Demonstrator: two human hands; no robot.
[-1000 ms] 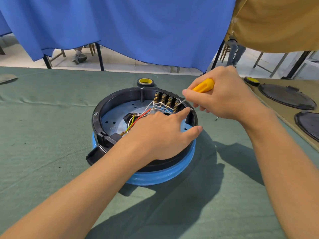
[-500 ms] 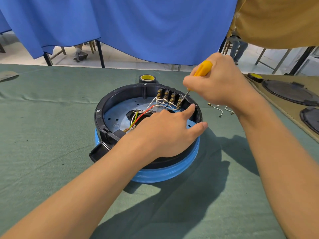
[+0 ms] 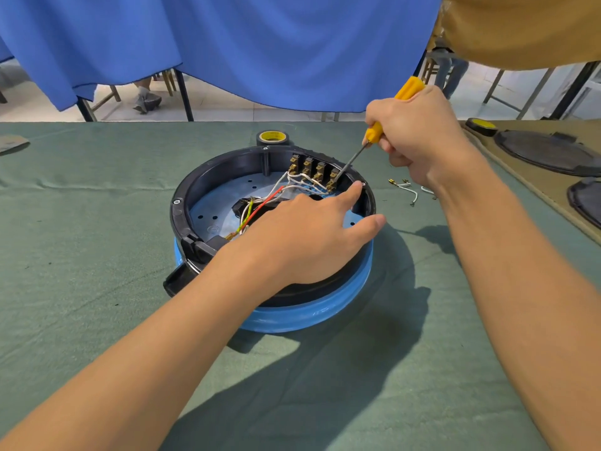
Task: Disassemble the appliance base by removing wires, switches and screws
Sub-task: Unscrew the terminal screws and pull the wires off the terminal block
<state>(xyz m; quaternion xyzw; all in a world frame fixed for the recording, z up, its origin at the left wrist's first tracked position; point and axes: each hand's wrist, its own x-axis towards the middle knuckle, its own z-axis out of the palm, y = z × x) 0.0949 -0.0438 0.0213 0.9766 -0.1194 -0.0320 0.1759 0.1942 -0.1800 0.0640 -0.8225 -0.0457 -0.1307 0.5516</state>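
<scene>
Tape roll (image 3: 272, 137) sits just behind the appliance base (image 3: 182, 203) on the green worktop (image 3: 81, 222). Loose wire ends (image 3: 410, 190) lie to the right of the base, with dark round lids (image 3: 546, 156) farther right. The left hand (image 3: 302, 239), fingers straight and spread, rests over the base's near rim and hides part of the wires (image 3: 270, 196) inside. The right hand (image 3: 419, 138) grips a yellow screwdriver (image 3: 377, 130), whose tip is at the rightmost of the switches (image 3: 313, 169).

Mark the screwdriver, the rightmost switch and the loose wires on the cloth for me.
screwdriver (image 3: 374, 131): head view, lower end of the yellow handle.
rightmost switch (image 3: 331, 183): head view, its brass terminal.
loose wires (image 3: 414, 195): head view, a white strand.
</scene>
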